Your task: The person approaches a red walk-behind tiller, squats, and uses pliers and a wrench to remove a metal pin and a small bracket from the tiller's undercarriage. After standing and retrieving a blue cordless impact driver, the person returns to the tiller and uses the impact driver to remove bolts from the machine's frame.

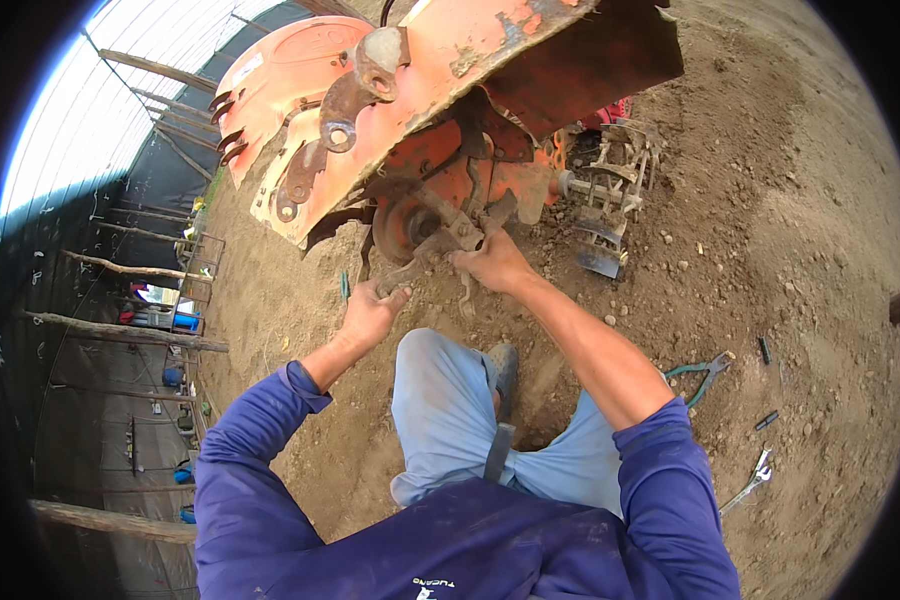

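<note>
An orange, worn tiller (420,90) stands tipped up in front of me, its rusty rotor (410,230) and curved blades exposed beneath the hood. My left hand (370,312) closes on the near end of a dirt-covered tiller blade (410,270), thumb pointing right. At the blade's inner end, by the rotor shaft, my right hand (497,262) grips it with the fingers partly hidden behind the metal. More rusty blades hang around the shaft. Whether a bolt sits between the right fingers cannot be seen.
On the soil at right lie green-handled pliers (708,378), a wrench (750,485) and two small dark cylinders (766,420). A small green tool (345,287) lies left of the rotor. Beyond stands a metal cage wheel (615,195). Wooden poles (120,338) and dark netting line the left.
</note>
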Motion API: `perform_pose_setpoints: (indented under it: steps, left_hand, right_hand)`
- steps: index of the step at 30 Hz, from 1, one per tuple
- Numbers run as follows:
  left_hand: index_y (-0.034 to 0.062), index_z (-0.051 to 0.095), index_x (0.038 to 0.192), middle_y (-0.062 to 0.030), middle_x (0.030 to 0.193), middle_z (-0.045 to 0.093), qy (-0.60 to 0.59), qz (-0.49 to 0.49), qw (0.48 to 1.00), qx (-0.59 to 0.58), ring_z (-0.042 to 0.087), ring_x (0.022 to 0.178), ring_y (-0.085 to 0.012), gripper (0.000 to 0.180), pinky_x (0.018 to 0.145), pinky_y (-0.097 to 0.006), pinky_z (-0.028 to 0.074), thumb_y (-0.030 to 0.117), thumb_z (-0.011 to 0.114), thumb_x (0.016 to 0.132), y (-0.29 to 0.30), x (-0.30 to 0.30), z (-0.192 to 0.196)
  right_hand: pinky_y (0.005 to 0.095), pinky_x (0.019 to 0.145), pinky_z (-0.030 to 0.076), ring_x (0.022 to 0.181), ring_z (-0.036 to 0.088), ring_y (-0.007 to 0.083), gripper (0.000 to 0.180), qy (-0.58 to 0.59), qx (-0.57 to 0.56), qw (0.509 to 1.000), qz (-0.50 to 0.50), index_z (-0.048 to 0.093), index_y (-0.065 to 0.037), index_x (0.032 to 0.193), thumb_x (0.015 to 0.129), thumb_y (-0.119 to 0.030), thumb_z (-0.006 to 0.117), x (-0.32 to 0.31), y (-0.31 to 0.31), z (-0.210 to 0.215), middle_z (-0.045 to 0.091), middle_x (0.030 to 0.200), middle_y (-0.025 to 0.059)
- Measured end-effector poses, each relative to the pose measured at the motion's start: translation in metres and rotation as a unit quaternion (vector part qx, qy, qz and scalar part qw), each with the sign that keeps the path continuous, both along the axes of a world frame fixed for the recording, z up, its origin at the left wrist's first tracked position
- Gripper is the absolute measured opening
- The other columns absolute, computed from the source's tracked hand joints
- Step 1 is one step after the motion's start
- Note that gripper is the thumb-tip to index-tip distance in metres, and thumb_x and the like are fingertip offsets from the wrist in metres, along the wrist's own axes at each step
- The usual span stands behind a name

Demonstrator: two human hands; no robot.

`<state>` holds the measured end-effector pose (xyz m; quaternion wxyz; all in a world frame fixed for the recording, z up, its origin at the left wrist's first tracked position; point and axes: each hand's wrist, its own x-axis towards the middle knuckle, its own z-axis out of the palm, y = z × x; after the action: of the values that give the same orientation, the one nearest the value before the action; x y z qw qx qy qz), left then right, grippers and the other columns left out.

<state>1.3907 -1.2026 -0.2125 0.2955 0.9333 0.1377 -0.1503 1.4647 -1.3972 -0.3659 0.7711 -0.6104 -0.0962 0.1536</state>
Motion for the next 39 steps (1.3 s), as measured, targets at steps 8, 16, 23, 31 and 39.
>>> perform_pose_setpoints:
  steps: [8, 16, 23, 31, 39]
  left_hand:
    - [0.0015, 0.07, 0.116, 0.0039, 0.064, 0.05, 0.002, -0.011, 1.0, -0.004, 0.045, 0.048, -0.0093, 0.026, 0.043, -0.03, 0.037, 0.023, 0.073, 0.102, 0.006, 0.011, 0.021]
    - [0.0022, 0.072, 0.106, 0.0037, 0.065, 0.052, 0.015, -0.04, 0.998, 0.048, 0.047, 0.05, -0.0096, 0.019, 0.046, -0.031, 0.04, 0.02, 0.072, 0.099, 0.025, 0.007, 0.011]
    - [0.0024, 0.074, 0.117, 0.0032, 0.07, 0.055, 0.007, -0.071, 0.994, 0.082, 0.046, 0.056, -0.0074, 0.024, 0.052, -0.029, 0.04, 0.015, 0.07, 0.097, 0.009, 0.007, 0.018]
    - [-0.0034, 0.072, 0.11, -0.0118, 0.078, 0.068, -0.032, -0.045, 0.997, 0.048, 0.061, 0.073, -0.0197, 0.029, 0.072, -0.038, 0.052, 0.02, 0.073, 0.092, -0.003, -0.002, 0.022]
    - [-0.0039, 0.072, 0.119, -0.0132, 0.082, 0.071, -0.063, -0.054, 0.996, 0.03, 0.065, 0.077, -0.0222, 0.034, 0.077, -0.039, 0.053, 0.019, 0.07, 0.094, -0.03, -0.017, 0.027]
  right_hand:
    - [0.0374, 0.089, 0.056, 0.097, 0.071, 0.023, 0.059, 0.14, 0.115, 0.983, 0.005, 0.057, 0.008, 0.133, 0.086, -0.015, 0.083, -0.007, 0.004, 0.006, 0.075, 0.112, 0.0135]
    - [0.0386, 0.099, 0.054, 0.109, 0.071, 0.0247, 0.076, 0.101, 0.117, 0.988, -0.024, 0.047, 0.01, 0.147, 0.089, -0.022, 0.083, -0.013, 0.001, 0.011, 0.073, 0.123, 0.0206]
    - [0.0393, 0.097, 0.056, 0.111, 0.071, 0.0241, 0.072, -0.018, 0.043, 0.999, -0.02, 0.049, 0.01, 0.145, 0.089, -0.019, 0.084, -0.008, -0.003, 0.0, 0.073, 0.122, 0.0212]
    - [0.0383, 0.095, 0.055, 0.107, 0.071, 0.0245, 0.081, -0.04, -0.021, 0.998, -0.044, 0.047, 0.011, 0.147, 0.089, -0.03, 0.086, -0.011, -0.003, -0.005, 0.073, 0.12, 0.0211]
    - [0.0358, 0.104, 0.052, 0.12, 0.068, 0.0247, 0.083, 0.049, 0.008, 0.998, 0.038, 0.038, 0.012, 0.154, 0.093, -0.022, 0.083, -0.018, -0.021, -0.006, 0.067, 0.137, 0.0228]
